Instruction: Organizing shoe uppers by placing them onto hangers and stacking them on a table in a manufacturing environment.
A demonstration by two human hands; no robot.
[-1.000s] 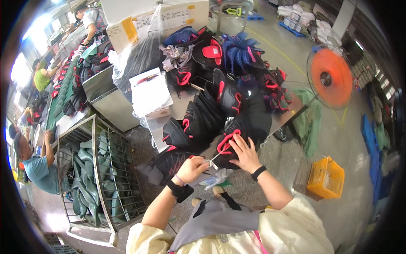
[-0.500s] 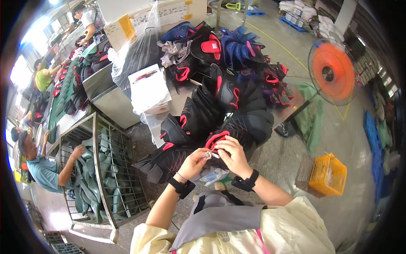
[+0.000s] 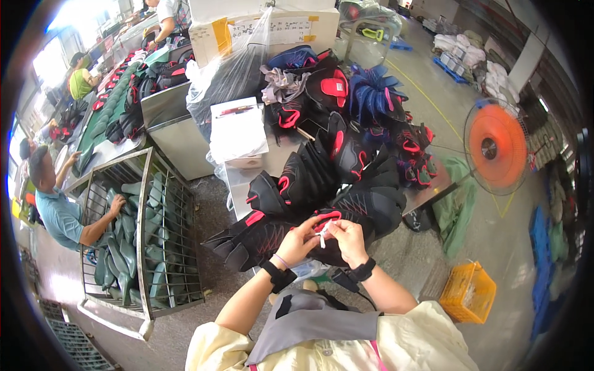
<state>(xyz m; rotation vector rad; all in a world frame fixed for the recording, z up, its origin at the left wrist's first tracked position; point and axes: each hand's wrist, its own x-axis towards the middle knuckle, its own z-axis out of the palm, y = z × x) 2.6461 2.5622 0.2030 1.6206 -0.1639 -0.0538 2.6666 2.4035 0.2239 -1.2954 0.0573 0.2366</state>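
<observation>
My left hand (image 3: 298,243) and my right hand (image 3: 348,240) meet low in the middle, both closed in a pinch on a white cord (image 3: 322,240) that looks like a lace. Its short end hangs between the fingertips; whether it is knotted I cannot tell. Right behind the fingers lies a black shoe upper with a red-lined opening (image 3: 327,217), partly hidden by my hands. More black uppers (image 3: 244,238) fan out in a stack to the left, and a further stack (image 3: 376,195) spreads on the right.
White papers with a pen (image 3: 238,127) lie on the metal table. Blue uppers (image 3: 373,89) are heaped farther back. An orange fan (image 3: 492,148) and a yellow crate (image 3: 468,292) stand right. Leftward, a co-worker (image 3: 59,204) reaches into a metal cage (image 3: 147,247) of green shoe lasts.
The view has shifted, so the table sits farther right. My hands have drawn closer together on the cord, whose end now hangs down. The co-worker's hand has moved lower over the cage.
</observation>
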